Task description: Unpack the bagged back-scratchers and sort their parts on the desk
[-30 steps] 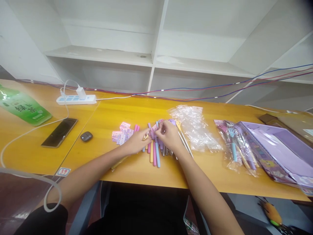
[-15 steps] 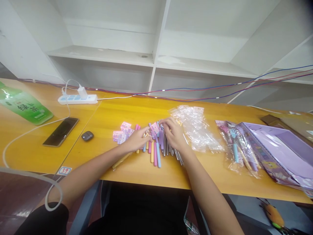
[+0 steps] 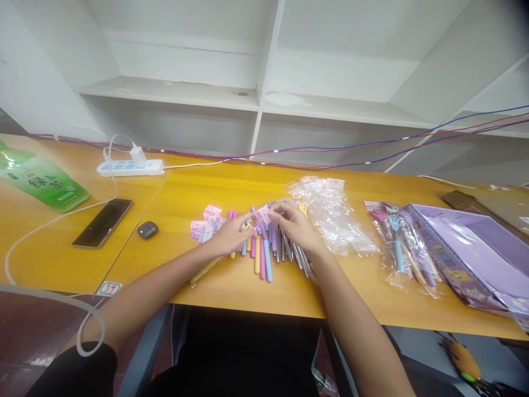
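Note:
A small pink-and-purple printed card point(image 3: 262, 215) is pinched between my two hands above the pile. My left hand point(image 3: 232, 237) closes on its left side with thumb and fingers. At its right edge, the fingertips of my right hand point(image 3: 295, 225) grip it. Beneath and between the hands lie several sticks with coloured handles point(image 3: 263, 260) in pink, yellow, blue and purple. Bare metal rods point(image 3: 292, 251) lie under my right hand. Left of my left hand is a loose pile of similar cards point(image 3: 206, 226). A yellow stick point(image 3: 205, 272) is partly under my left forearm.
Clear plastic bags point(image 3: 333, 218) lie right of my hands. Farther right are bagged back scratchers point(image 3: 397, 245) and a purple box point(image 3: 467, 231). On the left are a phone point(image 3: 103, 223), a black case point(image 3: 147, 229), a power strip point(image 3: 131, 167) and a green bottle point(image 3: 45, 179).
My right hand has shifted so its fingertips now meet the card's right edge. The card is tilted slightly differently. My left hand stays about in place.

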Action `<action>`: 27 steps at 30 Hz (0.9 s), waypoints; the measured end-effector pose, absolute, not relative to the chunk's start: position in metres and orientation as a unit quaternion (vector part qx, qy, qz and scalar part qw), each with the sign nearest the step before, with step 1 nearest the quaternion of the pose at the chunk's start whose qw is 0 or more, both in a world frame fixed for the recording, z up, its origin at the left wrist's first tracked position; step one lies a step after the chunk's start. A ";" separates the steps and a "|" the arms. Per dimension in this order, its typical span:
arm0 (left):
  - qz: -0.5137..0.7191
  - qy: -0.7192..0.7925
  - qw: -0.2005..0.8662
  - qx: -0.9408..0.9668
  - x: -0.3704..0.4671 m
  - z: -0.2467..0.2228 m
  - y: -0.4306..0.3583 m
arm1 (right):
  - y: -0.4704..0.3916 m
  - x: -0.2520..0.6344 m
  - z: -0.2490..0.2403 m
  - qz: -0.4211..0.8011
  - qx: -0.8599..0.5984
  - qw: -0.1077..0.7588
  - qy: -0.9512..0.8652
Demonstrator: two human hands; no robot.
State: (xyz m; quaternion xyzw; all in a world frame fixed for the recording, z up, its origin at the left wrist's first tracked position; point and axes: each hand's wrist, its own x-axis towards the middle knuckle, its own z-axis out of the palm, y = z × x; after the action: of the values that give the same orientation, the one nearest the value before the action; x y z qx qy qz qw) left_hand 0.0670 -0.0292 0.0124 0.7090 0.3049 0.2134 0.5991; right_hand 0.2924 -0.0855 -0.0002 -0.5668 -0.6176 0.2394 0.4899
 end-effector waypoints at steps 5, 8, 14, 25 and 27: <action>0.137 0.286 0.602 0.733 0.065 0.011 -0.029 | -0.084 0.300 -0.001 0.265 -0.588 0.559 -0.520; 0.080 0.250 0.605 0.751 0.063 0.009 -0.031 | -0.083 0.302 0.000 0.264 -0.607 0.607 -0.440; -0.027 0.145 0.626 0.766 0.059 0.011 -0.040 | -0.085 0.280 0.003 0.380 -0.583 0.536 -0.477; -0.006 0.142 0.642 0.753 0.061 0.014 -0.040 | -0.088 0.262 -0.003 0.467 -0.523 0.481 -0.526; -0.029 0.140 0.650 0.747 0.062 0.018 -0.040 | -0.087 0.264 -0.003 0.483 -0.504 0.507 -0.506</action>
State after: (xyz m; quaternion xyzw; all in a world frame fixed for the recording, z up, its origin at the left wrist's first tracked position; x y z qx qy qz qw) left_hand 0.0619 -0.0395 0.0183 0.7467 0.1400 -0.0290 0.6496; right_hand 0.2643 -0.0873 -0.0029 -0.5037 -0.5059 0.4827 0.5073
